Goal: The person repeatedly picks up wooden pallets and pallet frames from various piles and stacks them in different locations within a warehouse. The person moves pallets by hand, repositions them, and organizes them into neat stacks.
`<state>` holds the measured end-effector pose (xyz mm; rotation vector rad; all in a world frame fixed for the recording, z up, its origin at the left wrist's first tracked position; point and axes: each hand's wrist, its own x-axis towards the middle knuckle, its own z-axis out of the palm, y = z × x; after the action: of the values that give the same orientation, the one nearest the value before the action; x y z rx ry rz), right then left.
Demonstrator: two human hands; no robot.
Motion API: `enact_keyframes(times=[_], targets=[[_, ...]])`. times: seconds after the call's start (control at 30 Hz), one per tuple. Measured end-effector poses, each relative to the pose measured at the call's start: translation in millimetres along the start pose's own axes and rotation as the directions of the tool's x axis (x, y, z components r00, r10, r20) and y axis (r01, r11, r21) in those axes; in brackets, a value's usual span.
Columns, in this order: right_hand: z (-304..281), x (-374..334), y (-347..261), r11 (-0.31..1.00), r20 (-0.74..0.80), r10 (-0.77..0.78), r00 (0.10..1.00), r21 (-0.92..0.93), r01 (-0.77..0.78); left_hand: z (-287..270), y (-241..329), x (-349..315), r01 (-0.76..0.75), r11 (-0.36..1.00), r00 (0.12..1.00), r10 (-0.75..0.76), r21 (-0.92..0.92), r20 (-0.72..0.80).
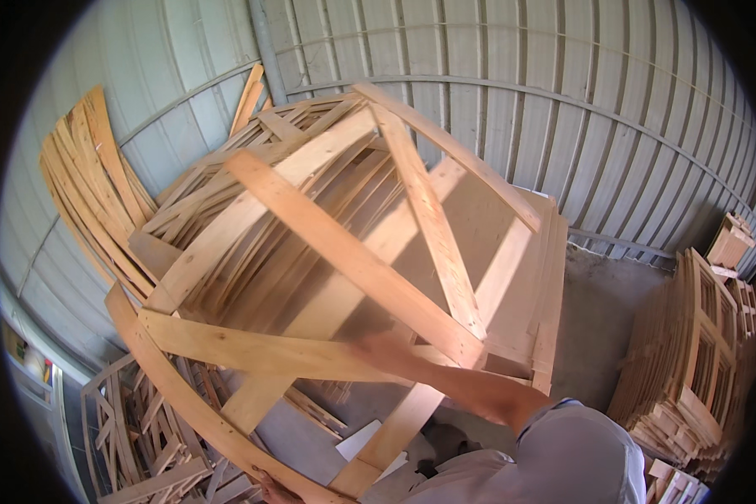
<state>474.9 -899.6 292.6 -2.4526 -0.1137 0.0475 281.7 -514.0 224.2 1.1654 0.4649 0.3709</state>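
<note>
A large wooden frame (361, 273) of pale nailed planks, with crossing diagonal braces, stands tilted up in front of me and spans most of the view. My left hand (275, 490) is at the bottom edge of the picture, closed on the frame's near-left plank (189, 399); only part of it shows. Across the frame reaches my right arm, with my right hand (382, 349) at a lower brace (252, 349). Motion blurs that hand, so its fingers and any grip on the brace are unclear.
Behind the frame are a large stack of similar frames (311, 113) and brown boards (487, 210). Long planks (80, 172) lean against the left metal wall. Scrap wood (155, 420) lies piled lower left. Slatted wooden panels (689, 353) are stacked at the right, beyond a strip of concrete floor (601, 294).
</note>
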Motion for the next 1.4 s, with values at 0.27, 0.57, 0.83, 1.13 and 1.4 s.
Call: enact_keyframes(times=[0.27, 0.57, 0.83, 1.13, 1.4], targets=[[18, -133, 34, 0.974, -0.063, 0.227, 0.972, 0.03, -0.226, -52, -20, -48, 0.06, 0.992, 0.992, -0.071, 0.114, 0.102], [2, -200, 83, 0.933, -0.092, 0.357, 0.93, 0.092, -0.349, -29, -49, -119, 0.075, 0.994, 0.996, -0.079, 0.081, 0.043], [-58, -219, 163, 0.988, -0.267, 0.135, 0.954, -0.04, -0.151, 58, -89, -213, 0.129, 0.991, 0.991, -0.128, -0.036, 0.027], [-167, -188, 282, 0.932, -0.12, 0.285, 0.951, -0.197, -0.304, 175, -206, -288, 0.306, 0.942, 0.95, -0.311, -0.137, -0.014], [-154, -161, 430, 0.864, -0.255, 0.251, 0.934, -0.375, -0.335, 220, -383, -327, 0.451, 0.579, 0.811, -0.584, 0.68, -0.041]])
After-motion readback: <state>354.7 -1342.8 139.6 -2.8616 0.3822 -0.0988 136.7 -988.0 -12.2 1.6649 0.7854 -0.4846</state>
